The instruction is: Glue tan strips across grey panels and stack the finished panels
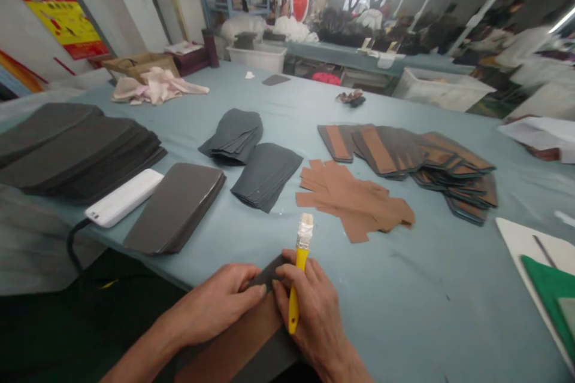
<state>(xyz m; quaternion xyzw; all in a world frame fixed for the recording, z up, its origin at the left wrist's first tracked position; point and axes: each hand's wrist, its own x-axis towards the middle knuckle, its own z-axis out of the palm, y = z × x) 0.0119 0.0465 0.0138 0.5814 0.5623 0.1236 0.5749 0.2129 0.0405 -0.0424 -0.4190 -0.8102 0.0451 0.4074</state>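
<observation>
At the near table edge, my left hand [218, 305] is closed on the left side of a dark grey panel [270, 273], thumb on top. A brown strip [245, 338] lies lengthwise along the panel's middle. My right hand [320, 308] holds a yellow-handled paintbrush [302, 258], bristles pointing away from me, while its fingertips also pinch the panel's far right end. White residue coats the brush's metal band. Just beyond the hands lies a loose pile of brown strips [345, 191]. My palms and fingers hide part of the panel.
On the blue-green table [404, 287], grey panel stacks [267, 176] stand ahead and a dark stack [177, 206] to the left, beside a white power bank-like block [126, 197]. Panels with brown strips [404, 152] fan out at right. A white board [525, 257] lies far right.
</observation>
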